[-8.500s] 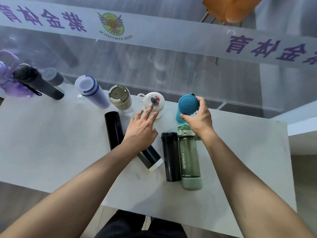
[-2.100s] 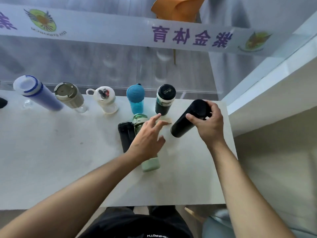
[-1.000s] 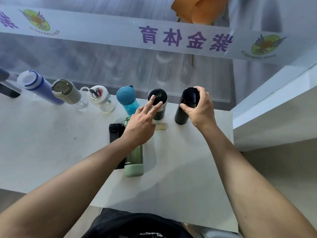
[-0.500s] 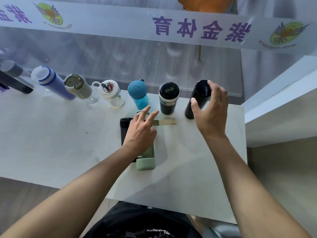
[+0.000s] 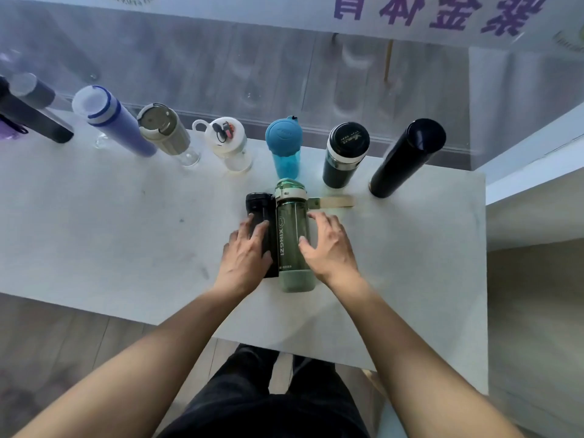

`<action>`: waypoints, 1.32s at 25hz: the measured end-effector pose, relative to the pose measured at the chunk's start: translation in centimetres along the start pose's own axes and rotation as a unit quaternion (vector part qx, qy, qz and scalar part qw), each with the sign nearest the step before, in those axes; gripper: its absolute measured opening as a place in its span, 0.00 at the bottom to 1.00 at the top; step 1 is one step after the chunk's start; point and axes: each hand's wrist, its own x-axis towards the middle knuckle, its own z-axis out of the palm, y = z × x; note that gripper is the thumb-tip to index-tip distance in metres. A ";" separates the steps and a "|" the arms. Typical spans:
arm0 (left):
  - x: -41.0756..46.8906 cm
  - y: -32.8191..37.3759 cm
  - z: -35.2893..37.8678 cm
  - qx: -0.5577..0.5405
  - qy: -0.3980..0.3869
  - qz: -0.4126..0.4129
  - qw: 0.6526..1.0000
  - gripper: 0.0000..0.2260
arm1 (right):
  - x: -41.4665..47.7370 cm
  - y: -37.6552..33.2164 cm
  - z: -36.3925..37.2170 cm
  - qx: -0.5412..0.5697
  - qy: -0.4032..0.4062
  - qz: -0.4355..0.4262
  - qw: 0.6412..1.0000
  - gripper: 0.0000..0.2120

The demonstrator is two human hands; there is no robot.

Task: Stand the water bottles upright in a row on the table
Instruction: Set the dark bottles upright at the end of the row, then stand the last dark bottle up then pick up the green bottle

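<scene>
Two bottles lie side by side on the white table (image 5: 110,235): a black bottle (image 5: 256,206) and a green translucent bottle (image 5: 293,229), caps pointing away from me. My left hand (image 5: 245,257) rests flat on the black one, fingers spread. My right hand (image 5: 328,245) touches the green one's right side, thumb on its body, fingers apart. Behind them stand several upright bottles in a row: a blue-purple bottle (image 5: 109,121), a grey-lidded bottle (image 5: 164,131), a white-lidded bottle (image 5: 227,140), a teal bottle (image 5: 284,143), a dark white-banded bottle (image 5: 344,153) and a tall black flask (image 5: 407,156).
More dark bottles (image 5: 31,118) stand at the far left end of the row. The green bottle's tan strap (image 5: 335,202) lies flat toward the right. A glass wall (image 5: 284,64) backs the table, and a white ledge (image 5: 534,172) borders its right edge.
My right hand has let go of the tall black flask, which now stands at the row's right end, and has come down to the green bottle. My left hand slid onto the lying black bottle.
</scene>
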 end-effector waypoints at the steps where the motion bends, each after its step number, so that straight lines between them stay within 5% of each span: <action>1: 0.3 -0.3 0.0 -0.023 0.008 -0.024 0.999 0.32 | 0.1 -0.3 0.4 -0.001 -0.012 0.002 1.000 0.24; 7: 3.4 -1.7 0.6 -0.235 -0.060 -0.205 0.948 0.27 | -0.8 -0.6 1.4 0.029 0.020 0.005 0.999 0.22; 11: 3.4 -2.4 0.5 -0.299 -0.072 -0.234 0.922 0.21 | -2.6 -0.4 1.1 0.026 0.030 0.012 0.999 0.21; 18: -1.4 -2.9 -2.3 -0.320 0.037 -0.058 0.945 0.29 | -3.4 -3.1 0.3 0.063 0.071 0.000 0.995 0.25; 23: -2.8 -0.4 -3.3 -0.294 0.019 0.107 0.950 0.29 | -4.3 -6.0 -1.8 0.196 0.125 0.010 0.973 0.37; 33: -2.3 5.6 -4.8 -0.127 -0.028 0.257 0.958 0.30 | -8.7 -3.0 -7.3 0.219 0.271 0.069 0.935 0.32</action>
